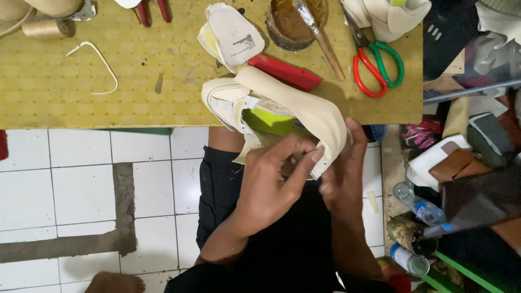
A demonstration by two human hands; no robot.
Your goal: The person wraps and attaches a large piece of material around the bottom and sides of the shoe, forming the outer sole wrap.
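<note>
The person holds a cream shoe upper [282, 111] with both hands, just past the near edge of the yellow desk [81, 81], over their lap. A bright green shoe form [268, 120] sits inside it.

The left hand [274, 179] is closed on the shoe's lower edge. Its thumb and fingers pinch the cream flap tight. The right hand [342, 173] is wrapped around the shoe at about 3 o'clock from the left hand, with its thumb pressed up along the side. Both hands grip the shoe.

To do this pulling step well, I think the right hand should keep the shoe steady while the left hand pulls the flap smooth and flat, a little at a time. A hard tug could wrinkle the edge or make it slip off the green form.

At 12 o'clock from the shoe stands a round tub [296, 21] on the desk. It holds brown sticky stuff, likely glue, and a brush [320, 38] leans in it with its handle sticking out toward the shoe. The tub looks partly full.

At 4 o'clock, on the floor by the person's right side, lie a clear plastic bottle [420, 206] and a can [410, 260] with a shiny top. I cannot tell what is in them.

Red and green scissors [377, 68] lie on the desk at 2 o'clock.
</note>
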